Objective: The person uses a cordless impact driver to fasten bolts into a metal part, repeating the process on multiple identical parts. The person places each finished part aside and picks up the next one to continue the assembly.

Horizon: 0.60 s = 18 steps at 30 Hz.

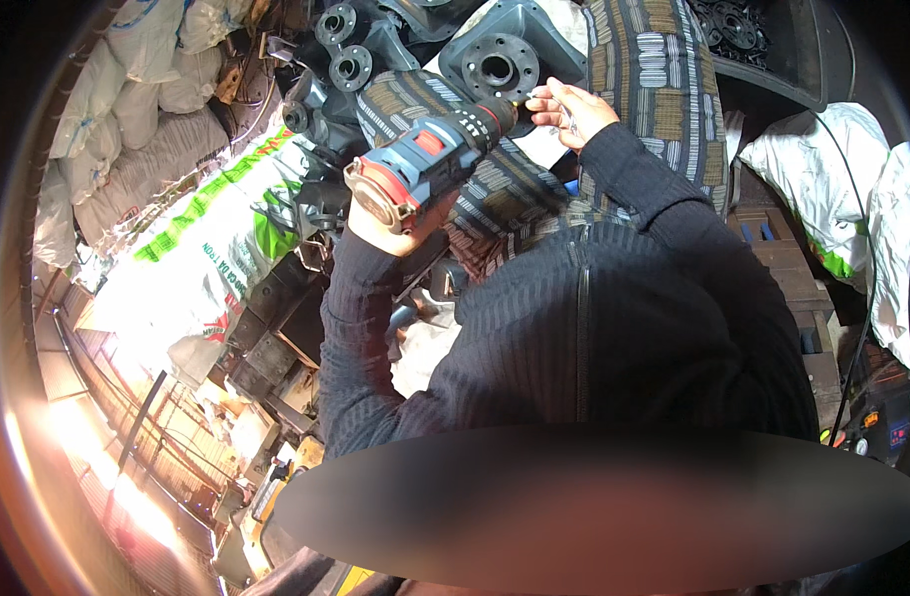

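My left hand [403, 228] is closed round the handle of a blue and red cordless drill [422, 164]. The drill's black chuck points up and to the right, with a short bit at its tip. Right at that tip is my right hand [586, 114], its thumb and fingers pinched together. Something small and shiny shows at these fingers, too small to name. Just beyond the drill, a dark grey part with a round holed flange [472, 72] lies near my legs in patterned trousers [664, 89].
More dark flanged parts [351, 68] are heaped at the far left. A black bin [783, 65] with small dark pieces stands at the far right. White sacks [823, 164] lie on the right, and a large white and green sack [192, 253] on the left. A black cable [865, 238] hangs at right.
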Each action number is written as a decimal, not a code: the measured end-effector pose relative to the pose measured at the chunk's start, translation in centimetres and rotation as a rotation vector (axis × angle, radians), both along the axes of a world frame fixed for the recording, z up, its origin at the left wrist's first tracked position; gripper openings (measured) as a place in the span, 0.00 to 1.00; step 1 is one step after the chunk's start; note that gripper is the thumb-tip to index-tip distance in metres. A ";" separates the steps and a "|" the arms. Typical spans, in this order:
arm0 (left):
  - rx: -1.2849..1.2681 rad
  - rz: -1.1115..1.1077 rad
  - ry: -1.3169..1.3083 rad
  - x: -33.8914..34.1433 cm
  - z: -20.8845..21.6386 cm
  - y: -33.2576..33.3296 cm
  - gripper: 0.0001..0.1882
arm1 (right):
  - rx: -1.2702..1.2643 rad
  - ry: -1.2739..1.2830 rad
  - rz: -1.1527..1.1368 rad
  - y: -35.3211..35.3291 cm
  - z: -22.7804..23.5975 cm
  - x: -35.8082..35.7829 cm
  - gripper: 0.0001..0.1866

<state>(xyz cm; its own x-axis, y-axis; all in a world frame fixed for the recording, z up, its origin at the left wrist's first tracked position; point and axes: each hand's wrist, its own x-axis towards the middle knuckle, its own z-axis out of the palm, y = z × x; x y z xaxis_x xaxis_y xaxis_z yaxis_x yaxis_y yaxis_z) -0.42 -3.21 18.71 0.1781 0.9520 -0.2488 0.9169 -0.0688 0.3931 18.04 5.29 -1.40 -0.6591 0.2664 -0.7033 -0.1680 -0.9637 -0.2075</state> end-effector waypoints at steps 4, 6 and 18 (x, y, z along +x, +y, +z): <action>-0.140 0.048 0.091 -0.4 -0.8 0.8 0.16 | 0.022 -0.147 -0.062 -0.9 -0.3 -0.2 0.11; -0.165 0.053 0.168 -0.4 -1.3 1.1 0.20 | 0.011 -0.174 -0.108 -1.3 -0.3 -0.5 0.09; -0.258 0.186 0.023 -0.7 -3.3 1.3 0.27 | 0.318 -0.283 -0.110 -1.8 -2.2 -2.5 0.14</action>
<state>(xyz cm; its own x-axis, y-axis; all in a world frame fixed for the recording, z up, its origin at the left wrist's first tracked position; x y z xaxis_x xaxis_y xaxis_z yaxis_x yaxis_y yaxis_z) -1.12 -1.93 15.39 -0.0016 0.8729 -0.4879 0.9134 0.1998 0.3546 15.53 3.51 -3.61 -0.4076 0.5565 -0.7240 -0.1597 -0.8241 -0.5435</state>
